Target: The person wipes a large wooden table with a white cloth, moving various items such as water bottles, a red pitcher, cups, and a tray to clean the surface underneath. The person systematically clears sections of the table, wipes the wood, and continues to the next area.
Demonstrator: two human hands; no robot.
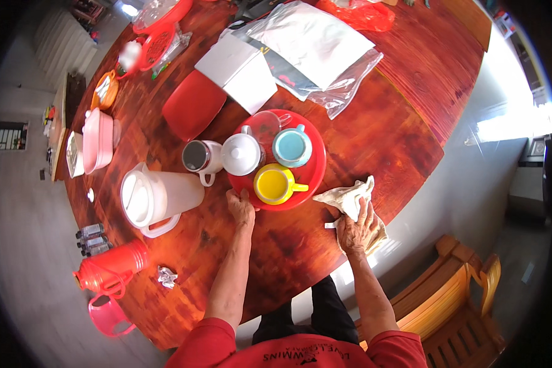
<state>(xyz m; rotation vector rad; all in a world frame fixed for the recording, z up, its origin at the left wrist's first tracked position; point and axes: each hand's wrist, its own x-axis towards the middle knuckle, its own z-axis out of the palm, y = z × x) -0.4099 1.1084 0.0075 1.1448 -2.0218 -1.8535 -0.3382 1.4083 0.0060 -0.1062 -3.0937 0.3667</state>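
Observation:
My left hand (241,207) rests at the near-left rim of a round red tray (316,165), fingers touching its edge. The tray carries a yellow mug (274,184), a light blue mug (291,147), a white lidded pot (241,154) and a clear glass cup (265,126). My right hand (356,230) presses flat on a crumpled beige cloth (348,197) on the dark red wooden table (288,245), just right of the tray.
A white mug (200,157) and white pitcher (150,197) stand left of the tray. Further off are a red thermos (110,271), pink cup (109,314), pink container (98,140), red lid (194,105), white box (238,70) and plastic bags (316,46). A wooden chair (457,313) sits lower right.

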